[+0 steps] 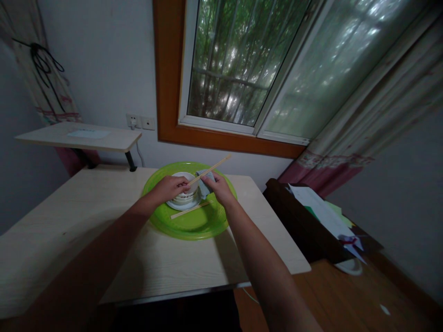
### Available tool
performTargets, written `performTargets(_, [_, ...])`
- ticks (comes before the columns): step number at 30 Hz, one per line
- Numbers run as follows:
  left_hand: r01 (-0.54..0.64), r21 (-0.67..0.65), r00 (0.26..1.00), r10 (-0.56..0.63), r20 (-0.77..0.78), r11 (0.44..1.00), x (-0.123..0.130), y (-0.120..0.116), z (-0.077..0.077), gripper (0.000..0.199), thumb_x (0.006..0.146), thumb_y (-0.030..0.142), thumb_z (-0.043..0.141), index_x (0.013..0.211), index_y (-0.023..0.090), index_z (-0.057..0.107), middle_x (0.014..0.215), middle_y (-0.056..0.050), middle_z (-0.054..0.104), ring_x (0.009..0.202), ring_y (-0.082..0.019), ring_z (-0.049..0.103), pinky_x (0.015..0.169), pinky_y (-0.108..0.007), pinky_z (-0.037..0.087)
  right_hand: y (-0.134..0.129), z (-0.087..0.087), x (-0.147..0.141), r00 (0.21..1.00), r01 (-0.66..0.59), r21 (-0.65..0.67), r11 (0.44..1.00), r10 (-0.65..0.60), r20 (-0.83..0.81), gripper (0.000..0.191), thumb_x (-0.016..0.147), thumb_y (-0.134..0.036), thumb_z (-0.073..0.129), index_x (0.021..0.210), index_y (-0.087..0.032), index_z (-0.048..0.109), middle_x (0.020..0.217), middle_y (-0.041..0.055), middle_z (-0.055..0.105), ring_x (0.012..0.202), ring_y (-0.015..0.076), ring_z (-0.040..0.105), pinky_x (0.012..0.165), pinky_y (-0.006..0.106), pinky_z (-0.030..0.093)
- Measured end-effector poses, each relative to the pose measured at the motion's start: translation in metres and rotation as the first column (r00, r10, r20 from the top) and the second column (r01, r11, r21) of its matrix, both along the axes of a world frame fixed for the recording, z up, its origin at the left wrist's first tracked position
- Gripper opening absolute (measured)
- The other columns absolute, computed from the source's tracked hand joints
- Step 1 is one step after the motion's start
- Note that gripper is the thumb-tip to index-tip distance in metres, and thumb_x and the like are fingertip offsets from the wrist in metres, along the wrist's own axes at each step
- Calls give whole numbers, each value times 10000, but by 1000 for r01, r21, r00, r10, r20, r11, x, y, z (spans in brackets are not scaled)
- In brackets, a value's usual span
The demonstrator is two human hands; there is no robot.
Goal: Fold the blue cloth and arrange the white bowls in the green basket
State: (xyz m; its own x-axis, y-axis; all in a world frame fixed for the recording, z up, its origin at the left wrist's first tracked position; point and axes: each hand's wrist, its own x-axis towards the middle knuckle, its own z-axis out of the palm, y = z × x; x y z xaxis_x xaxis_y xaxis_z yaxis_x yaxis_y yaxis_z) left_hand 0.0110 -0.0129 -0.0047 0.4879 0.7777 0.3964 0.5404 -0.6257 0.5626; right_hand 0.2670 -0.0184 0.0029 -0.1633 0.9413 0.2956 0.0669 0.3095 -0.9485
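Observation:
My left hand (172,188) is closed on the lower end of a light wooden chopstick (216,165), which slants up to the right. A grey-blue cloth (206,186) is in my right hand (218,186), pressed around the middle of the chopstick. Beneath my hands, a small stack of white bowls (183,199) rests on a white plate (176,206). Another chopstick or pair (188,210) lies in front of the plate. All of these are on a round, bright green tray or basin (194,233). My left fingers partly cover the top bowl.
The tray stands on a pale wooden table (166,269). A raised shelf (83,137) is at the table's back left, by wall sockets (140,121). A window (242,64) is behind. To the right, papers (320,212) lie on a dark brown piece of furniture (294,221).

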Motion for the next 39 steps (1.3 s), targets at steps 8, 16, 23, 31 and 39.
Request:
performTargets(8, [8, 29, 1000, -8, 13, 1000, 3, -2, 2, 246, 992, 391, 668, 1029, 223, 845, 1013, -70, 873, 908, -233, 790, 798, -308, 537, -2, 2, -3, 999, 15, 19, 1000, -16, 35, 474, 804, -634, 805, 980, -196, 775, 887, 14, 736, 764, 185, 614, 711, 279, 505])
performTargets(16, [-268, 177, 939, 216, 269, 947, -4, -1, 2, 353, 1070, 466, 533, 974, 217, 764, 953, -91, 832, 881, -246, 776, 856, -370, 597, -7, 10, -4, 895, 48, 180, 983, -122, 430, 302, 873, -451, 739, 1001, -181, 787, 874, 25, 764, 769, 208, 635, 724, 290, 491])
performTargets(23, [-307, 77, 870, 248, 426, 948, -4, 2, 7, 339, 1073, 504, 525, 1008, 217, 694, 954, -87, 786, 835, -218, 758, 744, -322, 623, -17, 36, 5, 686, -18, 307, 951, -212, 696, 217, 941, -264, 740, 1120, -175, 825, 1043, 83, 826, 907, 248, 729, 868, 316, 531])
performTargets(31, [-314, 86, 872, 252, 420, 945, -3, 0, 9, 325, 1066, 490, 521, 1019, 216, 690, 1003, -90, 783, 884, -220, 750, 816, -339, 622, -39, 65, 30, 290, -258, 331, 908, -254, 923, 240, 1020, -193, 658, 1235, -159, 760, 1195, 149, 797, 1067, 275, 736, 923, 322, 507])
performTargets(39, [-387, 84, 830, 307, 467, 918, -10, 2, 15, 322, 1043, 479, 549, 1034, 205, 718, 1037, -95, 788, 942, -231, 755, 832, -341, 612, -47, 57, 20, -131, -416, 74, 906, -141, 981, 268, 1026, -161, 651, 1256, -144, 786, 1220, 187, 815, 1123, 319, 781, 938, 353, 551])
